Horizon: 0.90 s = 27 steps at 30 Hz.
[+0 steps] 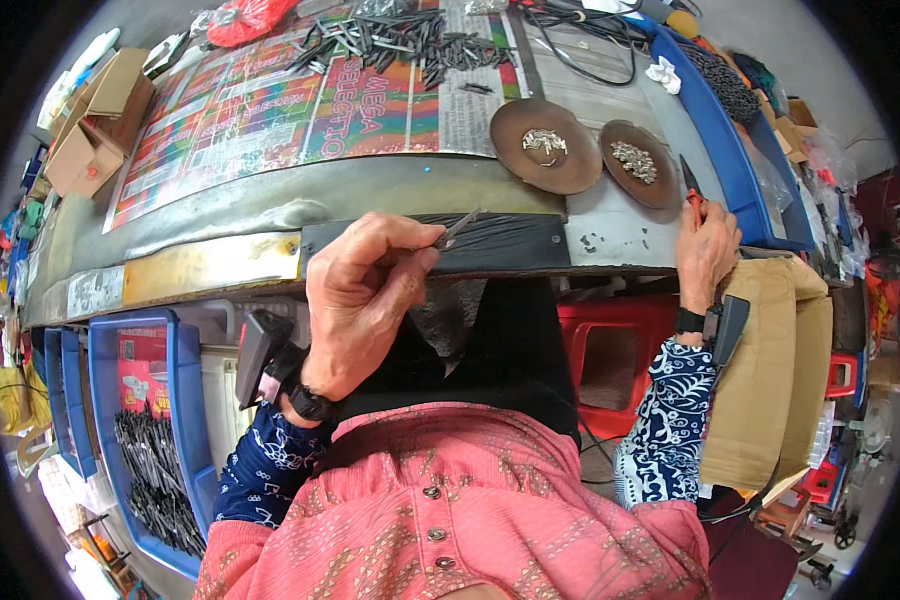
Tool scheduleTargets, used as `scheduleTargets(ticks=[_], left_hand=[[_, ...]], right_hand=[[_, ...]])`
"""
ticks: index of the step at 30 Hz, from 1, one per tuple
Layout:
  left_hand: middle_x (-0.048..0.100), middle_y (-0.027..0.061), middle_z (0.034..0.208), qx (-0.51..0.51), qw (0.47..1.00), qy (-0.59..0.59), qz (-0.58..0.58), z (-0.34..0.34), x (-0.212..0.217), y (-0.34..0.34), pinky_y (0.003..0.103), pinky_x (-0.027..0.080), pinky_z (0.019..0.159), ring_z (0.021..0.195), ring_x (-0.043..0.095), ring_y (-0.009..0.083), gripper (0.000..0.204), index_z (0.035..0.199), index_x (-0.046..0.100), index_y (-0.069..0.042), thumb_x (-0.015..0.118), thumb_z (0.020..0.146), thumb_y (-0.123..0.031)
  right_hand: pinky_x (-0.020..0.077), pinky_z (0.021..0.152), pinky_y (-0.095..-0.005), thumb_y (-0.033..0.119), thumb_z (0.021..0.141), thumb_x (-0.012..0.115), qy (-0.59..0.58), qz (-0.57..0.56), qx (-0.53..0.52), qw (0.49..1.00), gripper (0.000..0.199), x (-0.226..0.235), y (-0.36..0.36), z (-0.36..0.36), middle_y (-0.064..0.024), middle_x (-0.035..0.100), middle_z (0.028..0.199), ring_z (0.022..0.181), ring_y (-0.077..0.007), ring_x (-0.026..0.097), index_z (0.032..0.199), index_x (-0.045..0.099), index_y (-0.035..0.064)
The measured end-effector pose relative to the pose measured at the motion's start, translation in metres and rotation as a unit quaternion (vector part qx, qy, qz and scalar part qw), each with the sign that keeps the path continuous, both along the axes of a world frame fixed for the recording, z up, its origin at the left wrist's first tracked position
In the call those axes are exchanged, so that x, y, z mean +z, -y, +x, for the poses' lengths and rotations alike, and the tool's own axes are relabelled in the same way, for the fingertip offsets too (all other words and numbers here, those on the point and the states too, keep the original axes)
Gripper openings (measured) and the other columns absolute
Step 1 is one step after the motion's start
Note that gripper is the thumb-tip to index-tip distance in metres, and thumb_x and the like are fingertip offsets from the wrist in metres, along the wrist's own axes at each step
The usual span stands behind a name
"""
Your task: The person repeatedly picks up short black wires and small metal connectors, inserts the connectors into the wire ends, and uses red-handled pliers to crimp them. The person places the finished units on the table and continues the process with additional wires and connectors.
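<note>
My left hand [365, 295] is raised in front of the bench edge, pinching a small thin dark metal piece [460, 228] between thumb and fingers. My right hand [707, 250] rests at the right end of the bench, gripping a small tool with a red handle and dark pointed tip [691, 185]. Just left of that tool sit two round brown dishes [518, 160] [660, 185], each holding a little heap of tiny silvery parts. A heap of dark metal pieces [400, 42] lies at the far side on colourful printed paper [270, 115].
A blue crate [182, 400] with several dark metal pieces stands low on the left. Cardboard boxes [95, 120] sit at the bench's far left. A long blue tray [725, 140] runs along the right, with a red stool [610, 360] and brown cardboard [770, 370] below.
</note>
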<state>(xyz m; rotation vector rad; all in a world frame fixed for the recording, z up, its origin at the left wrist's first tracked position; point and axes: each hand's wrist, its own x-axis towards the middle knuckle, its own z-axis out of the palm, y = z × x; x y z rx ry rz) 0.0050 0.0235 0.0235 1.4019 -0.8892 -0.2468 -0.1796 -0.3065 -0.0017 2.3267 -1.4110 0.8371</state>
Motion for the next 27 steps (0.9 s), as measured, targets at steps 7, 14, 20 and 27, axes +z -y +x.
scheduleTargets(ticks=[7,14,20,27], left_hand=[[0.061,0.0106,0.081,0.111,0.905,0.372,0.172,0.028,0.01,-0.038,0.038,0.046,0.067,0.074,0.059,0.0308,0.017,0.09,0.065,-0.004,0.065,0.076,0.006],[0.056,0.0114,0.082,0.093,0.847,0.477,0.213,0.036,0.01,-0.031,0.039,0.045,0.066,0.075,0.055,0.0307,0.023,0.093,0.063,-0.004,0.06,0.071,0.005],[0.05,0.0116,0.08,0.04,0.854,0.489,0.174,0.032,-0.005,0.027,0.04,0.045,0.07,0.078,0.052,0.032,0.017,0.084,0.053,-0.006,0.058,0.069,0.001],[0.056,0.0119,0.081,0.067,0.892,0.425,0.14,0.03,0.003,-0.001,0.041,0.046,0.069,0.075,0.055,0.0321,0.024,0.089,0.061,-0.004,0.061,0.068,0.007]], right_hand=[[0.0467,0.078,-0.0521,0.037,0.089,0.061,-0.01,0.011,-0.012,1.0,0.031,0.0,0.002,-0.001,-0.0141,0.062,0.106,0.101,-0.0361,0.057,0.102,0.064,0.0085],[0.047,0.078,-0.0507,0.036,0.088,0.062,-0.019,0.004,-0.011,1.0,0.031,0.0,0.006,-0.002,-0.0129,0.063,0.105,0.1,-0.0361,0.058,0.102,0.065,0.009],[0.0465,0.079,-0.0492,0.035,0.088,0.062,-0.011,-0.011,-0.004,1.0,0.03,0.001,0.008,-0.002,-0.0134,0.064,0.104,0.098,-0.0363,0.058,0.102,0.066,0.009],[0.0468,0.079,-0.0484,0.035,0.087,0.062,-0.002,-0.014,0.01,1.0,0.03,-0.001,0.009,-0.003,-0.0135,0.063,0.103,0.097,-0.0367,0.058,0.101,0.066,0.0086]])
